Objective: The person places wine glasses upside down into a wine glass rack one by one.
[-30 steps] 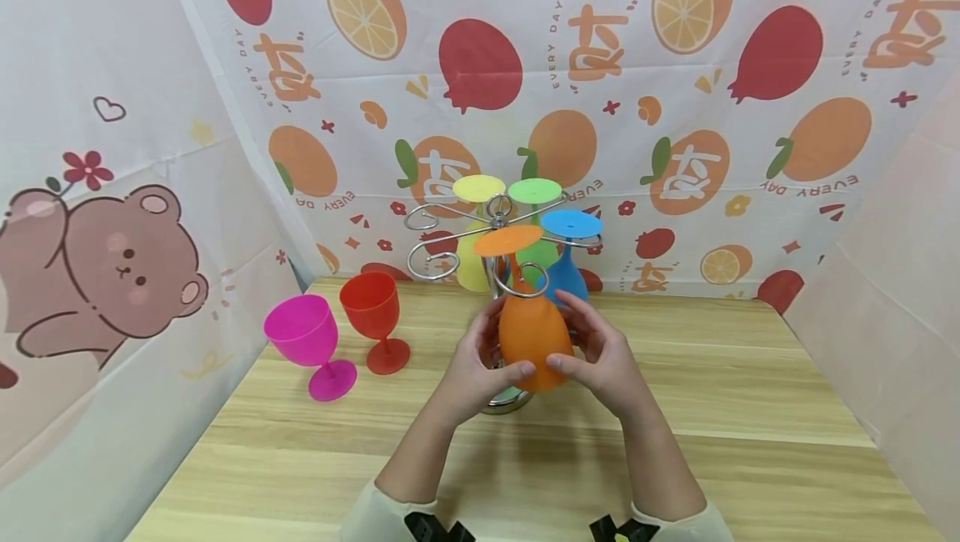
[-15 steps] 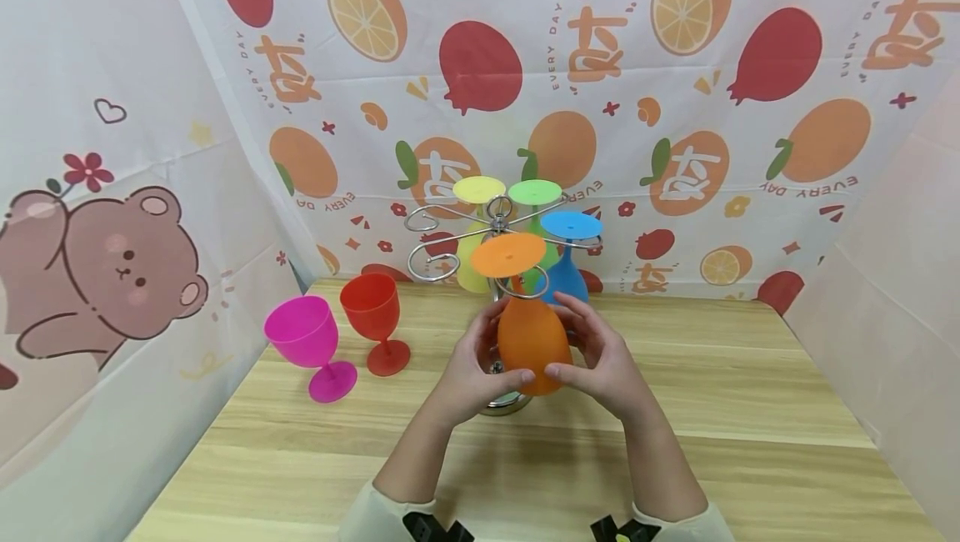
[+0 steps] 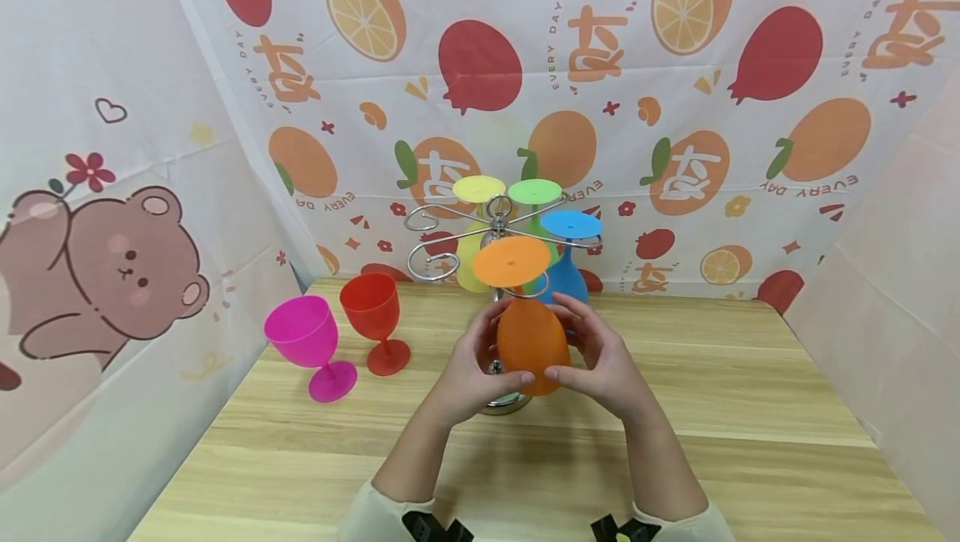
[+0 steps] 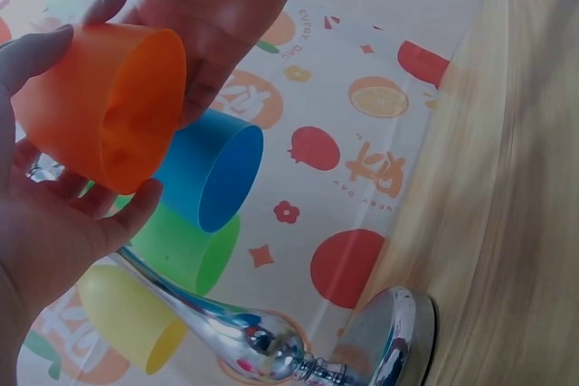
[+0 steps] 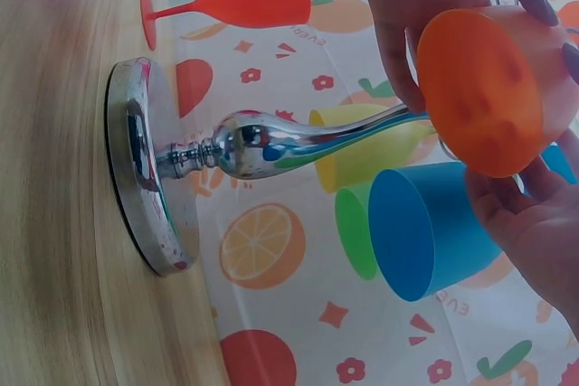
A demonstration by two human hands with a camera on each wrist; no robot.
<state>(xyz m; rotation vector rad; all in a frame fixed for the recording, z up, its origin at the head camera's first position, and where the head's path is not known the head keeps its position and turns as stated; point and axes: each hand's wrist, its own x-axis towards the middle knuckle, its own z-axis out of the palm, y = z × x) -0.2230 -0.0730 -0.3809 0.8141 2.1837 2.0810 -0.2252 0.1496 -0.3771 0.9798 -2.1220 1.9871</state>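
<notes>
An orange goblet point(image 3: 532, 342) hangs upside down at the front of a chrome goblet rack point(image 3: 497, 229), its stem at a curled hook and its foot tilted toward me. My left hand point(image 3: 480, 363) holds the bowl from the left, thumb on the near side. From the right, my right hand point(image 3: 603, 358) grips the same bowl, fingers behind it. In the left wrist view the bowl of the orange goblet point(image 4: 72, 106) opens downward, clear of the table. Blue point(image 3: 568, 275), green point(image 3: 534, 190) and yellow point(image 3: 471, 263) goblets hang upside down on other hooks.
A magenta goblet point(image 3: 303, 333) and a red goblet point(image 3: 372, 308) stand upright on the wooden table point(image 3: 712, 409) to the left. The rack's round chrome base point(image 5: 149, 169) rests on the table. Printed cloth point(image 3: 480, 67) encloses the back and sides.
The orange goblet's foot has tipped toward me and come lower, showing more of its flat face. Both hands keep almost the same place around the bowl.
</notes>
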